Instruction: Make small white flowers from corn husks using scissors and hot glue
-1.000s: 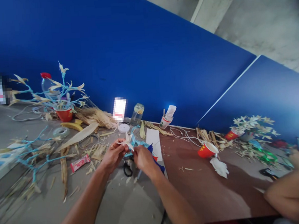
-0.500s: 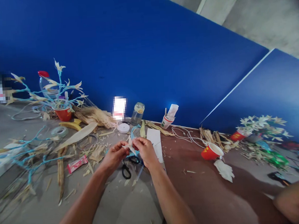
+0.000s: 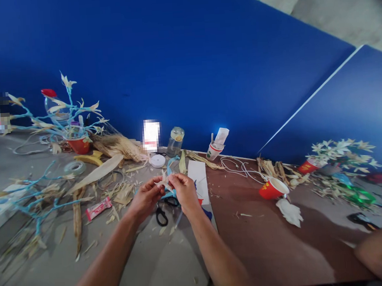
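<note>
Fingertips of your left hand [image 3: 148, 197] and right hand [image 3: 184, 191] pinch one pale husk piece [image 3: 164, 185] at the clock's centre, scissors [image 3: 161, 218] at six. Done, by appearance: blossomed blue branch [image 3: 71, 110] standing in a red cup [image 3: 78, 146] at ten o'clock. Remaining, as judged: your held piece looks loose and unattached; further count cannot be told.

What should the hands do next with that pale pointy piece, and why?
Perhaps the right hand should gently smooth one tip of the pale piece while the left hand steadies it: both hands pinch it, and its tips stick out different ways.
</note>
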`<action>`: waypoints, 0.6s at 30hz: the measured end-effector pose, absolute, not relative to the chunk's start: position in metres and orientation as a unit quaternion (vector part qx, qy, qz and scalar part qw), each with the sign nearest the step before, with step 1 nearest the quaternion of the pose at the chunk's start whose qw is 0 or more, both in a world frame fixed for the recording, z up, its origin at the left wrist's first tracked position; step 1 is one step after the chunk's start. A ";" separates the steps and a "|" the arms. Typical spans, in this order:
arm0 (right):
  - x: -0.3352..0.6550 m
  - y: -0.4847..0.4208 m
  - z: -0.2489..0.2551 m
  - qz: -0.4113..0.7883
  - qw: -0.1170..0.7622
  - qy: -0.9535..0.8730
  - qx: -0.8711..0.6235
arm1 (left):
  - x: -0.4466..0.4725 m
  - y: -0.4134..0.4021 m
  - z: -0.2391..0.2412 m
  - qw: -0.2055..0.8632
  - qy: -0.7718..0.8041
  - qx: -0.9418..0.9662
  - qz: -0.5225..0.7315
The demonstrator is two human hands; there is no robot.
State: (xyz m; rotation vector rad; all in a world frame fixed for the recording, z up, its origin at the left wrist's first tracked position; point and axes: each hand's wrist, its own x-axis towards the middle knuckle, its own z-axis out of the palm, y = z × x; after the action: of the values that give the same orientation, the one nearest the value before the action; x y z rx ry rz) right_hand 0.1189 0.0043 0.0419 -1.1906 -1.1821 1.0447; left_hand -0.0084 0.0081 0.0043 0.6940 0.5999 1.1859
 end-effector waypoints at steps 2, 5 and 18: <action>0.118 0.005 0.042 0.449 0.551 -0.492 -0.503 | -0.009 0.008 0.004 0.732 0.273 0.321 0.535; 0.118 0.006 0.041 0.458 0.550 -0.487 -0.500 | -0.010 0.008 0.003 0.731 0.276 0.327 0.532; 0.117 0.007 0.038 0.482 0.552 -0.468 -0.493 | -0.010 0.008 0.006 0.750 0.260 0.303 0.527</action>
State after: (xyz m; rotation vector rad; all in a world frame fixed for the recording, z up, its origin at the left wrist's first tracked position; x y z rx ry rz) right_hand 0.1173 0.0066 0.0383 -1.1656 -1.1075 1.1402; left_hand -0.0102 0.0079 0.0056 0.6622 0.5677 1.1510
